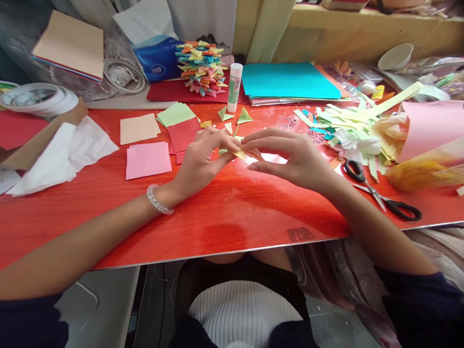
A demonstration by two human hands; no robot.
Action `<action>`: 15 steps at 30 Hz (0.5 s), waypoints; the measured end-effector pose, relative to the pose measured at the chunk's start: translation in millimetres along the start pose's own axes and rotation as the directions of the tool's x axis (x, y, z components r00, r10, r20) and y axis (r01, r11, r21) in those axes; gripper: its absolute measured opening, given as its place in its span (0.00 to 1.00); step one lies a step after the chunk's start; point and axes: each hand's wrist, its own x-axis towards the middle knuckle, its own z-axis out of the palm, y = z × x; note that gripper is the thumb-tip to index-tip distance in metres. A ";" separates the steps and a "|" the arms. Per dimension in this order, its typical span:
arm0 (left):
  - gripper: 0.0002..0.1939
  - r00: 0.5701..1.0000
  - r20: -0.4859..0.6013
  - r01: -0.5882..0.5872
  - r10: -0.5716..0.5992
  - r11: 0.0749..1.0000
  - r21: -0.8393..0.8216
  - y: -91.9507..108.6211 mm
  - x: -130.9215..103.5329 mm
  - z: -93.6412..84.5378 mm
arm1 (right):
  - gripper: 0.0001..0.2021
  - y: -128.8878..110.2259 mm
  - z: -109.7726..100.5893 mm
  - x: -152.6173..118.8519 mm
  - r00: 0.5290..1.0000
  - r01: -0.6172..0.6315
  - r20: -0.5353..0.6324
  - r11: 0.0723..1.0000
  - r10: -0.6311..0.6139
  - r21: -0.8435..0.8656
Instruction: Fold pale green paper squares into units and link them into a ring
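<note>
A small piece of yellow-orange folded paper is held above the red table between my two hands. My left hand pinches its left end between thumb and fingers. On the other side, my right hand has its curved fingers and thumb around the paper's right end, the fingertips close to those of the left. Part of the paper is hidden by the fingers. Just beyond lie small green folded triangles. Near my left hand are red paper squares, pink squares, beige squares and light green squares.
A glue stick stands upright beside a multicoloured stack of folded paper pieces. Blue paper sheets lie at the back. Black-handled scissors and paper strips are on the right, tape rolls on the left.
</note>
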 end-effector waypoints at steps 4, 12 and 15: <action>0.08 0.995 0.002 0.100 -0.100 0.992 -0.080 -2.7 2.0 1.7 | 0.21 7.8 1.2 -0.9 0.999 -0.040 0.027 0.998 0.039 0.040; 0.10 0.985 0.034 0.171 -0.167 0.973 -0.158 -8.7 3.1 4.1 | 0.22 11.2 12.3 3.1 0.935 -0.332 0.044 0.820 0.353 0.466; 0.11 0.977 0.063 0.211 -0.203 0.961 -0.178 -9.3 2.4 4.8 | 0.19 8.2 10.2 4.3 0.911 -0.394 0.112 0.755 0.398 0.524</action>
